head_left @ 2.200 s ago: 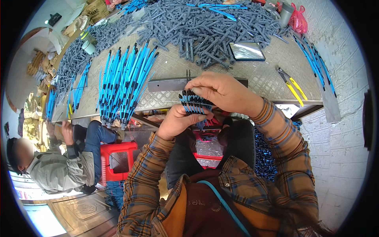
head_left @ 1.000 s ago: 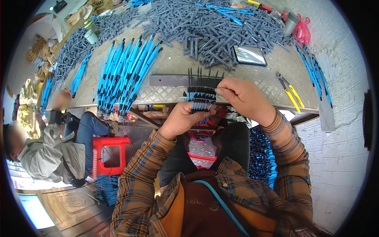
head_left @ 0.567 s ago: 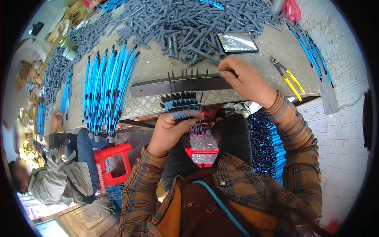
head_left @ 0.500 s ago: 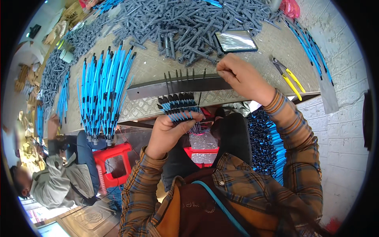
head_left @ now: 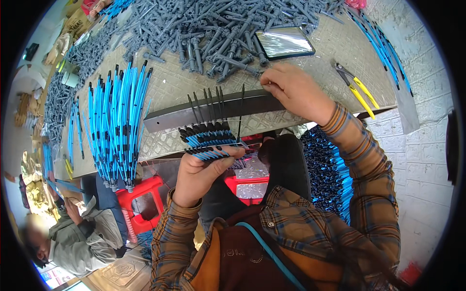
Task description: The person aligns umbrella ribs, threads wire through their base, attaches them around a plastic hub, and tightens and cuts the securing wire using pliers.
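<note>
Gripping a fanned bundle of blue rods [head_left: 209,144] below the worktop [head_left: 320,53] edge, my left hand [head_left: 199,175] curls shut; my right hand [head_left: 294,90] reaches forward, fingers seemingly pinching one thin rod [head_left: 241,114] over the metal bar [head_left: 213,112].

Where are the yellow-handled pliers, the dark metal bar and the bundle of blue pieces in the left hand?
yellow-handled pliers [head_left: 358,92], head view, on one yellow handle.
dark metal bar [head_left: 167,120], head view, on its bare left stretch.
bundle of blue pieces [head_left: 209,141], head view, on the blue shafts above the fingers.

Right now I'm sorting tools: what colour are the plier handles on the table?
Yellow: the pliers show best in the head view.
</note>
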`<state>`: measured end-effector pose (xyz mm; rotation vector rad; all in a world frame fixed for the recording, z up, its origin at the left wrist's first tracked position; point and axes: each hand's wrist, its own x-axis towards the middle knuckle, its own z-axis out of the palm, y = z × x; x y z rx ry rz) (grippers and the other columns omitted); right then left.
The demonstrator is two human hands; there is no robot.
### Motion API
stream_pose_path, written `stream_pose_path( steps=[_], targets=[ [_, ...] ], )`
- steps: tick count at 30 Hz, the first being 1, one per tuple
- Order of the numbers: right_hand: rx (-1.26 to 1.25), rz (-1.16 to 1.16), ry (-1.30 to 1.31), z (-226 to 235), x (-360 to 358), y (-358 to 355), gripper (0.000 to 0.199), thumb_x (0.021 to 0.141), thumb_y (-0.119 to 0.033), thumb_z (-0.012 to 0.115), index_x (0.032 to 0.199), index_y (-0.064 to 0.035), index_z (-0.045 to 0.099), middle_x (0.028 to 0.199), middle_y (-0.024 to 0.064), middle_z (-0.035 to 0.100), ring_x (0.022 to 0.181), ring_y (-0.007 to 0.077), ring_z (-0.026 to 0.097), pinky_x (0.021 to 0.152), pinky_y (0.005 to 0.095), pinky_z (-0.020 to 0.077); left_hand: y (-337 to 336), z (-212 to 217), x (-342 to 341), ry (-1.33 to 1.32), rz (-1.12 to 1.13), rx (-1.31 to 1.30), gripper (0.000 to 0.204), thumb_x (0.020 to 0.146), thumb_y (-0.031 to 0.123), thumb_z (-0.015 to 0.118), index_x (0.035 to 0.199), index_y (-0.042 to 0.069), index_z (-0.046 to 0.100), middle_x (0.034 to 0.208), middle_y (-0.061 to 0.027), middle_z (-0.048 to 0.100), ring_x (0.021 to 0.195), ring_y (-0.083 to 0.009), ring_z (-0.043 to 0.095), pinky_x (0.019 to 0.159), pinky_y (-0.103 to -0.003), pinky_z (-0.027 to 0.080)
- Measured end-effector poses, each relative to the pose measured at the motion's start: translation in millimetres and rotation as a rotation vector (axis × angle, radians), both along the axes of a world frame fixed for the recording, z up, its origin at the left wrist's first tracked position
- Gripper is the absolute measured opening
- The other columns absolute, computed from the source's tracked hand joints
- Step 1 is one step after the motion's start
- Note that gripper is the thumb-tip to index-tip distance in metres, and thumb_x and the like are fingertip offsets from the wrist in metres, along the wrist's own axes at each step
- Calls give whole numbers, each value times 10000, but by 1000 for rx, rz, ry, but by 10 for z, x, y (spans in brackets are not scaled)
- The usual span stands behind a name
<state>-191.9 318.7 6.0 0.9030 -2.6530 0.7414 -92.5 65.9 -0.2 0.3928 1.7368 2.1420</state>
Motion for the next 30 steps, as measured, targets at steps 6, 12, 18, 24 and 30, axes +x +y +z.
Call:
stream_pose_path(
  steps=[6, 12, 18, 24, 30],
  targets=[
    [19, 8, 6, -21, -28, -33, 96, 803, -116, 546, 881, -62, 528, 832, 110, 536, 830, 318, 524, 703, 404, 425, -4, 0, 5, -8, 4, -1, 183, 828, -7, 576, 1005, -23, 620, 1005, -119, 635, 977, -198, 583, 881, -320, 438],
    [4, -4, 55, -53, -68, -154, 85, 804, -150, 535, 853, -84, 556, 804, 93, 560, 819, 304, 550, 691, 419, 428, 24, 0, 21, -13, 41, -28, 177, 809, -12, 572, 982, -18, 607, 966, -164, 641, 943, -246, 606, 870, -367, 446],
    [11, 31, 86, -88, -153, -314, 81, 809, -147, 539, 869, -93, 542, 800, 87, 533, 803, 298, 525, 677, 403, 421, 4, 16, 11, -39, 8, 33, 174, 832, -11, 574, 999, -19, 621, 1015, -115, 631, 980, -187, 577, 883, -312, 435],
    [23, 61, 79, -63, -196, -386, 68, 808, -153, 542, 851, -101, 541, 775, 78, 523, 778, 292, 522, 659, 398, 419, -10, 16, -3, -44, 0, 18, 181, 834, -8, 574, 1009, -20, 618, 1021, -110, 628, 982, -182, 574, 884, -307, 433],
    [14, 59, 100, -83, -215, -457, 62, 808, -157, 541, 844, -107, 543, 764, 73, 524, 762, 292, 529, 638, 397, 422, -21, 16, -10, -24, -14, 2, 184, 840, -1, 567, 1016, -21, 615, 1022, -103, 626, 983, -176, 571, 876, -301, 433]
  ],
)
